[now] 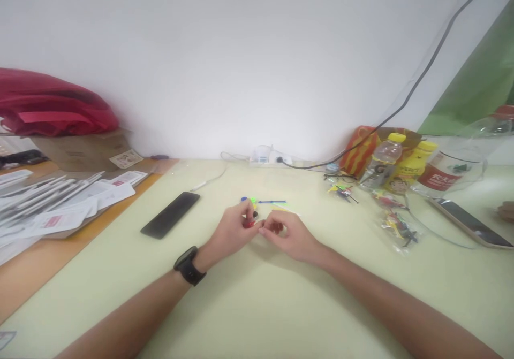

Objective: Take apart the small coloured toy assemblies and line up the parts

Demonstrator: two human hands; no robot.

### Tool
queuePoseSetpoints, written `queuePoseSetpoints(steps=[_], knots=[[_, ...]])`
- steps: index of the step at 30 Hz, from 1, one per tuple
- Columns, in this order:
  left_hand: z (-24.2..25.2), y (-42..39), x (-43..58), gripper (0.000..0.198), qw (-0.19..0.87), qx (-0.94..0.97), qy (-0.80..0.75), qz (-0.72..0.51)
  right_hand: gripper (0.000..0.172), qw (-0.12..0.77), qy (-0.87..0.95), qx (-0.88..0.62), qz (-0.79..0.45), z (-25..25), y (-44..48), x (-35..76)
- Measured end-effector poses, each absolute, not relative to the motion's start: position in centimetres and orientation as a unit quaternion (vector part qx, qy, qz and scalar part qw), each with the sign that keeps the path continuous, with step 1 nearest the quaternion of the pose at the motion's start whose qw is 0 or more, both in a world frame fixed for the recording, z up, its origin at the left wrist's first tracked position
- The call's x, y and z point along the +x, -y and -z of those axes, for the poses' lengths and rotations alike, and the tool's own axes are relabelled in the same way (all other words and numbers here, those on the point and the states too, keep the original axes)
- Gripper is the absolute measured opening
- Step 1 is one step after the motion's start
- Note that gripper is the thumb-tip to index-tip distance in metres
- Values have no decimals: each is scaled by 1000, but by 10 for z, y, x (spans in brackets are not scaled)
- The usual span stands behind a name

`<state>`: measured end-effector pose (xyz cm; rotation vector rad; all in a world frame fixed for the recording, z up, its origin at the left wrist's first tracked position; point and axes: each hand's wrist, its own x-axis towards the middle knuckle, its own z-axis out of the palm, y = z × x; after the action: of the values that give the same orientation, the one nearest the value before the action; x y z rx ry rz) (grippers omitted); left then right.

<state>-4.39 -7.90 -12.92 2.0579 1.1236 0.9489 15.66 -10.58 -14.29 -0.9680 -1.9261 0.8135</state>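
My left hand (233, 231), with a black watch (188, 265) on its wrist, and my right hand (289, 236) meet fingertip to fingertip over the pale green table (257, 305). Both are pinched on a small red toy part (249, 223) held between them. Just behind the hands lie more small plastic parts: a blue and green piece (249, 200) and a thin blue stick (272, 202).
A black phone (170, 214) lies left of the hands. White packets (48, 204) pile up at far left under a red bag (52, 105). At right stand bottles (383, 161), clear bags of small toys (395, 225), another phone (468, 221) and a power strip (267, 158).
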Motion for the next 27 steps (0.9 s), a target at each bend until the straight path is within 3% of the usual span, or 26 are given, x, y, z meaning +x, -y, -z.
queuePoseSetpoints(steps=[4,10,15,20,27], knots=[[129,80,-42,19,327,756,-438,-361,14,397,754,-357,-382,140,110,156],[136,82,-39,43,325,748,-447,-367,15,420,714,-362,-427,142,112,153],[137,96,-30,37,394,759,-393,-338,10,399,736,-348,-423,147,112,148],[140,95,-26,35,487,722,-350,-346,11,439,712,-337,-432,142,111,150],[139,85,-30,34,516,699,-335,-366,6,457,686,-316,-470,136,110,153]])
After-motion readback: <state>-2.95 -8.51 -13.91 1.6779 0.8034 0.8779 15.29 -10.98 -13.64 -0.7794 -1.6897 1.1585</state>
